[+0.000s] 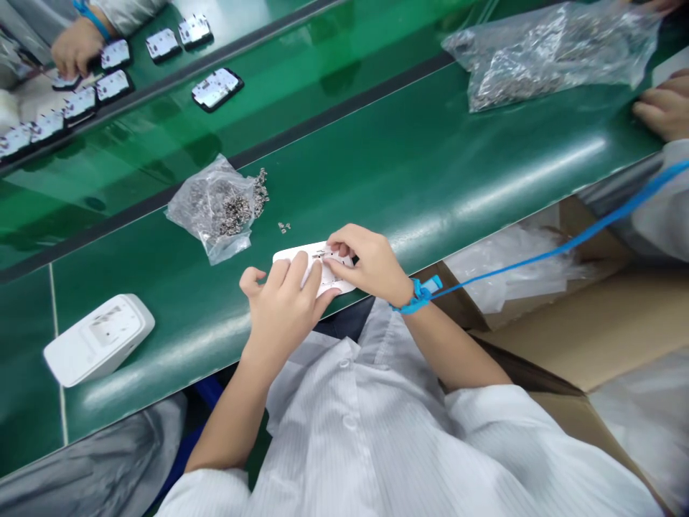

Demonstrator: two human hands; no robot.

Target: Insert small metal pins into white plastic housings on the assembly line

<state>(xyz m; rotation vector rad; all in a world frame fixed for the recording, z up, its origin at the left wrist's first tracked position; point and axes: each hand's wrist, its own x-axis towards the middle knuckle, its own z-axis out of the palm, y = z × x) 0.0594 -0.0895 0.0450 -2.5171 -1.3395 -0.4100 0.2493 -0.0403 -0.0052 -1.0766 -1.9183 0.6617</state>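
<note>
A white plastic housing (347, 271) lies at the belt's near edge under both hands. My left hand (288, 294) grips it from the left, its fingers across the top and its thumb at the near side. My right hand (369, 262) has thumb and fingers drawn together over the right half of the housing. Small metal contacts (321, 253) show at the right fingertips; whether one is pinched is hidden. A few loose metal clips (284, 227) lie just beyond. Behind them, a clear plastic bag (207, 208) spills more of these clips.
Another white housing (102, 337) stands at the left. A larger bag of metal parts (554, 57) lies back right, near a co-worker's hand (667, 104). Across the line, another hand (78, 47) works among black-and-white units (217, 88). A blue wrist cord (538, 255) runs right, above a cardboard box (581, 323).
</note>
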